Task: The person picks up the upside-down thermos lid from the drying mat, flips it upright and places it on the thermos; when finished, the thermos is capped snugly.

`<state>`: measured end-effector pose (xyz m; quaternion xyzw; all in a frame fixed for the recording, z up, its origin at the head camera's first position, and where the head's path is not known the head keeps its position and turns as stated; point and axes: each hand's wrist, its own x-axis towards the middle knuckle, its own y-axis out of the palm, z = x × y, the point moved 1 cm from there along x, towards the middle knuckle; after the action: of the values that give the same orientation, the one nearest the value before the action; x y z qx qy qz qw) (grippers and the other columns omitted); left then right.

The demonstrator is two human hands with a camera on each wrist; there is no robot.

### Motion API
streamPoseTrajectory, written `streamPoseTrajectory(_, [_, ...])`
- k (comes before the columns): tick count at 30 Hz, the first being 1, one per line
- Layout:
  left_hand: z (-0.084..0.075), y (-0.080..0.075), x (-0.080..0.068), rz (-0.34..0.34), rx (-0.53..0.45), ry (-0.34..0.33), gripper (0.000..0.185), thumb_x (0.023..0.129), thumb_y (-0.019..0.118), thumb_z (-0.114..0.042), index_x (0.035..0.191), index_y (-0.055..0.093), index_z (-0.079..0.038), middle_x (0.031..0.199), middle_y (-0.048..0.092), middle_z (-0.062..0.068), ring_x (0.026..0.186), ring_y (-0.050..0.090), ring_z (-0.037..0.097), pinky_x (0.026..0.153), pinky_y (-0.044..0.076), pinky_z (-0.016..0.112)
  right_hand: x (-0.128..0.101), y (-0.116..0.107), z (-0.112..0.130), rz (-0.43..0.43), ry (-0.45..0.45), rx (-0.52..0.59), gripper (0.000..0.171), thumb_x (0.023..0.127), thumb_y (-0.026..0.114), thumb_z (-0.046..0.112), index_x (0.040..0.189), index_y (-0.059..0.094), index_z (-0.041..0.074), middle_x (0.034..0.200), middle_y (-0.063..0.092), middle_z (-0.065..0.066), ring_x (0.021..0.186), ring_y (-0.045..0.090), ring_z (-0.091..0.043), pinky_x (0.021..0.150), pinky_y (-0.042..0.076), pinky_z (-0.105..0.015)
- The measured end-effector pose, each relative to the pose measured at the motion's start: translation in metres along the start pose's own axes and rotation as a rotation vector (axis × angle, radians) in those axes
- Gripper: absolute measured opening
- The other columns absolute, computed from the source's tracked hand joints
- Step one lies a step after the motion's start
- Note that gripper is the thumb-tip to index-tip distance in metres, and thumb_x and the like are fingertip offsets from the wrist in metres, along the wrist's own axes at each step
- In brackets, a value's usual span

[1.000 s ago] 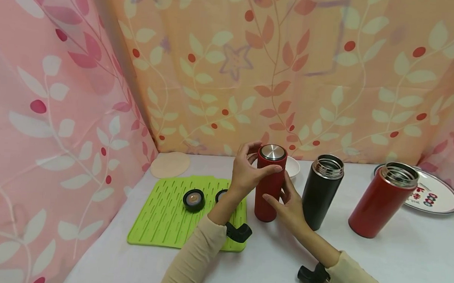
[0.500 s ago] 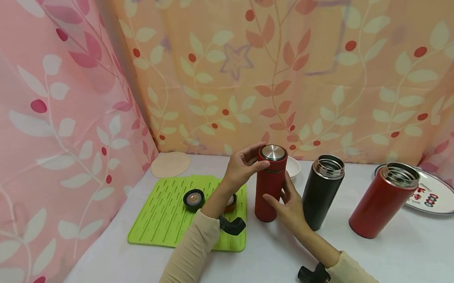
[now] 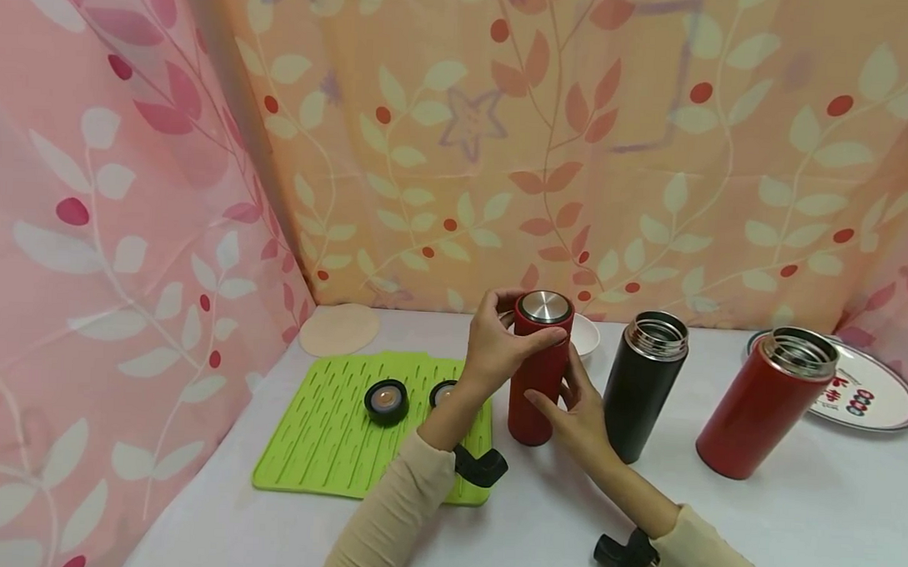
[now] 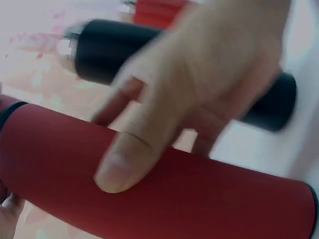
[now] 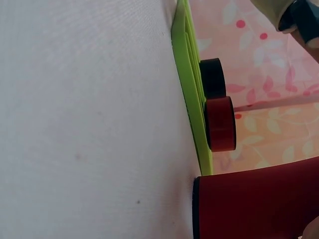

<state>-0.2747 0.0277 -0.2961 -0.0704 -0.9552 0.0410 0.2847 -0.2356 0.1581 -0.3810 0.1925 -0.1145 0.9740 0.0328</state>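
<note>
A red thermos bottle (image 3: 534, 395) with a steel-topped lid (image 3: 545, 307) stands upright on the white table. My left hand (image 3: 500, 343) grips the lid area from the left, thumb across its front. Lower on the body, my right hand (image 3: 580, 413) holds the bottle from the right. In the left wrist view the right thumb (image 4: 122, 169) presses the red side, while only a bit of the left hand shows at the lower left edge. The right wrist view catches the bottle's base (image 5: 239, 204). Fingers behind the bottle are partly hidden.
Right of the bottle stand a lidless black thermos (image 3: 641, 390) and a lidless red thermos (image 3: 765, 403). A green mat (image 3: 321, 446) at left bears a black lid (image 3: 386, 401) and a red lid (image 5: 220, 124). Behind are a white bowl (image 3: 586, 334), a plate (image 3: 882, 390) and a beige disc (image 3: 340, 330).
Half a second ago my left hand sat further left with its thumb at the lid's left edge; now it has swung right, thumb across the front. My right hand has stayed put.
</note>
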Motion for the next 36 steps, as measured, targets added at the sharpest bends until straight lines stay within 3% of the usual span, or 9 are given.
streamPoseTrajectory(4, [0.007, -0.009, 0.008, 0.145, -0.137, -0.022, 0.062, 0.073, 0.075, -0.001, 0.126, 0.045, 0.005, 0.123, 0.052, 0.02, 0.113, 0.056, 0.026, 0.097, 0.046, 0.029, 0.002, 0.0, -0.009, -0.007, -0.023, 0.011, 0.088, 0.081, 0.07, 0.017, 0.147, 0.013, 0.033, 0.146, 0.037, -0.003, 0.129, 0.041, -0.022, 0.1, 0.039, -0.027])
streamPoseTrajectory(8, [0.018, -0.021, 0.014, 0.317, -0.283, -0.035, 0.061, 0.08, 0.07, -0.011, 0.134, 0.043, 0.002, 0.129, 0.051, 0.021, 0.118, 0.054, 0.026, 0.097, 0.046, 0.028, 0.003, 0.0, -0.014, -0.011, -0.04, 0.024, 0.087, 0.081, 0.07, 0.017, 0.146, 0.015, 0.036, 0.144, 0.038, -0.001, 0.128, 0.042, -0.02, 0.1, 0.039, -0.023])
streamPoseTrajectory(11, [0.02, -0.025, 0.013, 0.38, -0.318, -0.011, 0.066, 0.083, 0.068, -0.022, 0.138, 0.038, 0.0, 0.137, 0.046, 0.019, 0.124, 0.049, 0.025, 0.098, 0.044, 0.028, 0.003, 0.0, -0.015, -0.008, -0.043, 0.018, 0.087, 0.081, 0.07, 0.018, 0.145, 0.014, 0.037, 0.145, 0.038, 0.0, 0.128, 0.042, -0.019, 0.101, 0.039, -0.022])
streamPoseTrajectory(14, [0.019, -0.024, 0.009, 0.363, -0.319, 0.035, 0.064, 0.085, 0.065, -0.02, 0.14, 0.036, -0.002, 0.142, 0.04, 0.016, 0.129, 0.043, 0.022, 0.104, 0.038, 0.026, 0.003, 0.001, -0.014, -0.007, -0.04, 0.016, 0.087, 0.081, 0.07, 0.018, 0.145, 0.014, 0.037, 0.145, 0.037, 0.0, 0.129, 0.042, -0.02, 0.101, 0.039, -0.025])
streamPoseTrajectory(18, [0.014, -0.017, 0.002, 0.21, -0.317, 0.031, 0.057, 0.083, 0.066, -0.004, 0.134, 0.042, 0.0, 0.137, 0.044, 0.016, 0.126, 0.045, 0.022, 0.107, 0.036, 0.026, 0.003, 0.0, -0.014, -0.004, -0.034, 0.021, 0.087, 0.082, 0.069, 0.018, 0.146, 0.013, 0.035, 0.146, 0.036, 0.0, 0.129, 0.041, -0.02, 0.101, 0.039, -0.025])
streamPoseTrajectory(22, [0.001, -0.005, -0.003, 0.035, -0.208, 0.009, 0.06, 0.074, 0.073, 0.001, 0.126, 0.044, 0.005, 0.129, 0.047, 0.019, 0.117, 0.049, 0.025, 0.105, 0.038, 0.027, 0.002, 0.0, -0.013, -0.005, -0.025, 0.017, 0.088, 0.082, 0.069, 0.017, 0.147, 0.012, 0.034, 0.146, 0.035, 0.001, 0.13, 0.041, -0.02, 0.101, 0.039, -0.026])
streamPoseTrajectory(27, [-0.023, 0.005, -0.011, -0.073, -0.05, 0.008, 0.064, 0.068, 0.079, -0.002, 0.121, 0.044, 0.006, 0.122, 0.047, 0.018, 0.113, 0.05, 0.026, 0.101, 0.043, 0.032, 0.002, -0.001, -0.013, -0.003, -0.013, 0.001, 0.09, 0.081, 0.07, 0.019, 0.146, 0.011, 0.036, 0.149, 0.032, 0.002, 0.132, 0.039, -0.021, 0.101, 0.038, -0.033])
streamPoseTrajectory(31, [-0.026, 0.003, -0.01, -0.053, -0.062, 0.046, 0.057, 0.07, 0.077, 0.0, 0.118, 0.049, 0.007, 0.118, 0.05, 0.019, 0.108, 0.053, 0.026, 0.098, 0.046, 0.034, 0.003, 0.0, -0.014, -0.003, -0.005, 0.012, 0.089, 0.08, 0.071, 0.021, 0.145, 0.013, 0.039, 0.147, 0.034, 0.003, 0.13, 0.04, -0.019, 0.1, 0.039, -0.024])
streamPoseTrajectory(36, [-0.009, -0.014, 0.0, 0.164, -0.212, 0.042, 0.053, 0.079, 0.066, 0.004, 0.129, 0.047, 0.006, 0.129, 0.049, 0.023, 0.115, 0.054, 0.025, 0.1, 0.044, 0.029, 0.004, 0.001, -0.016, -0.016, -0.029, 0.012, 0.087, 0.08, 0.071, 0.019, 0.145, 0.015, 0.038, 0.145, 0.037, 0.002, 0.129, 0.042, -0.018, 0.1, 0.039, -0.019])
